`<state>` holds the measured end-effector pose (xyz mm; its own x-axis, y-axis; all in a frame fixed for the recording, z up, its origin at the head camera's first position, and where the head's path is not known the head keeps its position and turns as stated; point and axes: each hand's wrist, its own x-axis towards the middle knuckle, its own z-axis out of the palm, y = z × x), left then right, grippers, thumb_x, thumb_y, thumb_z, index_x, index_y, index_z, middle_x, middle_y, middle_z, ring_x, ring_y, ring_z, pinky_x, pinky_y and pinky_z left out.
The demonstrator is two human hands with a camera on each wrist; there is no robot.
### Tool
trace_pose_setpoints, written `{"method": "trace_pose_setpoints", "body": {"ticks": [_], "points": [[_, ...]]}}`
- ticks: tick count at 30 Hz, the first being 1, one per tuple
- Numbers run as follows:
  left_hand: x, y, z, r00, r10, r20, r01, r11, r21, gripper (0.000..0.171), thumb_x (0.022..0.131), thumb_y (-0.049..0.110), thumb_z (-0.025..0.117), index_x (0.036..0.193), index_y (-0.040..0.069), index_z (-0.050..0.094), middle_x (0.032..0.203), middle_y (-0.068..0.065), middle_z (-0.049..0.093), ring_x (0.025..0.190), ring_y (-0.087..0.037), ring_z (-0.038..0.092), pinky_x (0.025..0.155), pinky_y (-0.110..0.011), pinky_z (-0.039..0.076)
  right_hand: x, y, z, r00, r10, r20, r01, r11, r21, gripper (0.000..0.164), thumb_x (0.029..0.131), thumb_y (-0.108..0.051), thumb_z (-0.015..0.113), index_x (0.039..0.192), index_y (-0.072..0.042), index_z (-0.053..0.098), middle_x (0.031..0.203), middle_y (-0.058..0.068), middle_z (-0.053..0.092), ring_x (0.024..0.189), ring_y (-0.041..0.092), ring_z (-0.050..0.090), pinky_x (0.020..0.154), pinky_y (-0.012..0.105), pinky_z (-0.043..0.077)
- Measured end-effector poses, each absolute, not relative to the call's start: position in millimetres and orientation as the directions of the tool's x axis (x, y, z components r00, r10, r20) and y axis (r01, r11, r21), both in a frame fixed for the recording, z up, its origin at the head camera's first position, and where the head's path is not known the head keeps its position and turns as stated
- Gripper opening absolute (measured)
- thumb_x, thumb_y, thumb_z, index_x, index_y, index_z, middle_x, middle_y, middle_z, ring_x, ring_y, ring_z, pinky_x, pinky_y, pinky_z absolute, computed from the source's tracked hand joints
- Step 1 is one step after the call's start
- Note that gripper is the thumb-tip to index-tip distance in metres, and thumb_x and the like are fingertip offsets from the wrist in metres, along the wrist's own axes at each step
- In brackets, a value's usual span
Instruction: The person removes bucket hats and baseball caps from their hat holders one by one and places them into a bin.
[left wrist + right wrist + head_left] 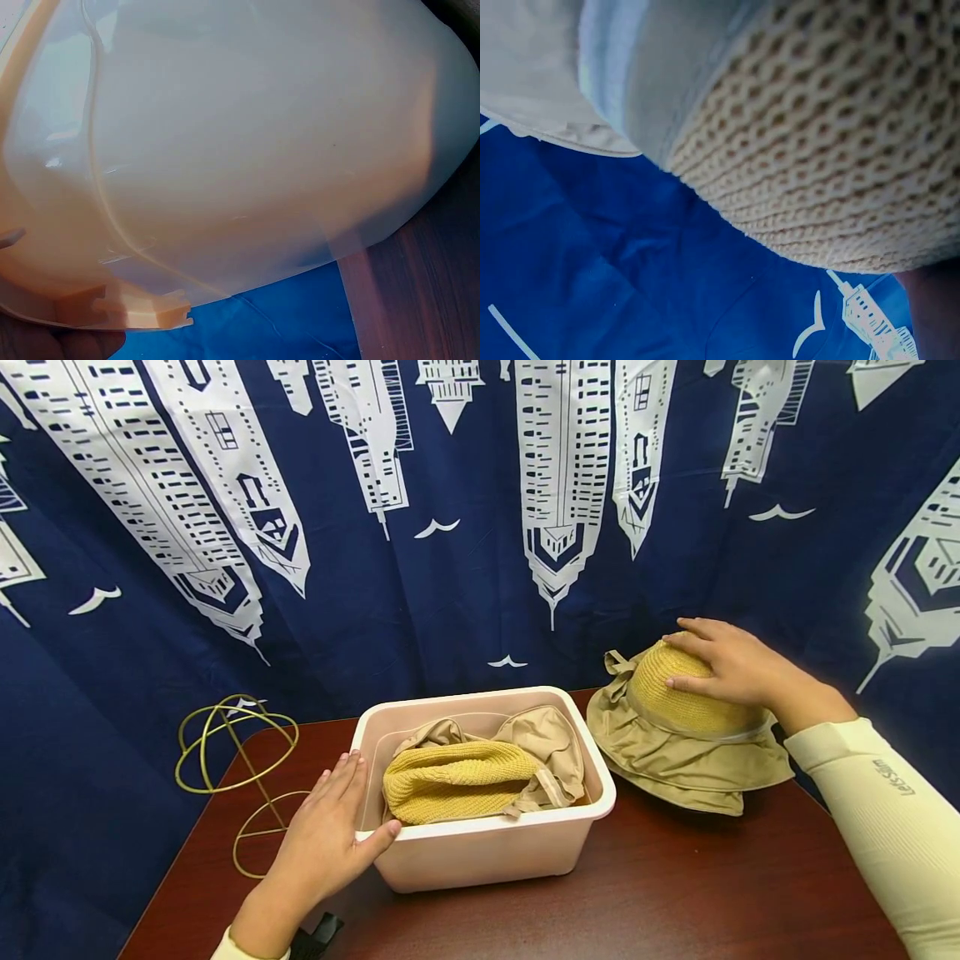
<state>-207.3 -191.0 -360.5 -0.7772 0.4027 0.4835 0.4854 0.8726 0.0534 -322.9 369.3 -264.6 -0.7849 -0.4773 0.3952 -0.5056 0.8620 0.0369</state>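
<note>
A white plastic bin point(487, 858) stands on the table, seen close up in the left wrist view as a pale wall point(240, 135). My left hand point(326, 827) rests against its left end, fingers extended along the rim and thumb over the front corner. Inside the bin lies a crumpled sun hat point(457, 785) with a yellow knitted crown and beige cloth. To the bin's right, another sun hat point(675, 747) sits crown up, its wide beige brim spread out. My right hand point(731, 668) lies over the top of that crown point(817, 142), fingers and thumb spread apart.
A gold wire stand point(212, 791) with rounded hoops is left of the bin, partly behind my left hand. The dark red wooden table point(675, 893) ends at a navy curtain point(450, 610) printed with white buildings. A black strap point(324, 933) shows by my left wrist.
</note>
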Motion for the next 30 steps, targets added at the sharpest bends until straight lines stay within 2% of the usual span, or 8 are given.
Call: {"method": "trace_pose_setpoints", "body": {"ticks": [6, 14, 21, 30], "points": [[-207, -192, -360, -0.77, 0.403, 0.494, 0.491, 0.869, 0.057, 0.084, 0.089, 0.054, 0.062, 0.14, -0.012, 0.047, 0.148, -0.026, 0.043, 0.141, -0.037, 0.037, 0.113, -0.054, 0.031, -322, 366, -267, -0.762, -0.476, 0.44, -0.507, 0.86, 0.053, 0.059, 0.082, -0.036, 0.079, 0.129, -0.004, 0.064, 0.141, 0.027, 0.048, 0.128, 0.048, 0.042, 0.102, 0.064, 0.034], [-208, -191, -360, -0.768, 0.407, 0.495, 0.498, 0.865, 0.062, 0.085, 0.09, 0.056, 0.06, 0.14, -0.012, 0.047, 0.148, -0.026, 0.043, 0.14, -0.038, 0.037, 0.113, -0.055, 0.031, -320, 364, -273, -0.752, -0.446, 0.485, -0.491, 0.87, 0.04, 0.041, 0.085, -0.03, 0.075, 0.12, -0.009, 0.07, 0.137, 0.024, 0.052, 0.124, 0.047, 0.045, 0.093, 0.067, 0.038], [-207, -191, -361, -0.776, 0.401, 0.486, 0.492, 0.868, 0.069, 0.085, 0.09, 0.055, 0.061, 0.141, -0.012, 0.047, 0.149, -0.026, 0.042, 0.141, -0.038, 0.036, 0.113, -0.055, 0.03, -319, 360, -276, -0.75, -0.421, 0.511, -0.472, 0.881, 0.033, 0.023, 0.087, -0.026, 0.073, 0.106, -0.012, 0.073, 0.133, 0.022, 0.054, 0.12, 0.047, 0.047, 0.087, 0.069, 0.04], [-207, -190, -361, -0.782, 0.398, 0.479, 0.487, 0.87, 0.072, 0.084, 0.091, 0.054, 0.061, 0.142, -0.011, 0.046, 0.149, -0.026, 0.042, 0.141, -0.038, 0.036, 0.113, -0.055, 0.03, -319, 354, -277, -0.731, -0.4, 0.553, -0.464, 0.885, 0.026, 0.013, 0.086, -0.019, 0.074, 0.098, -0.013, 0.072, 0.128, 0.02, 0.057, 0.116, 0.046, 0.049, 0.087, 0.066, 0.039]]}}
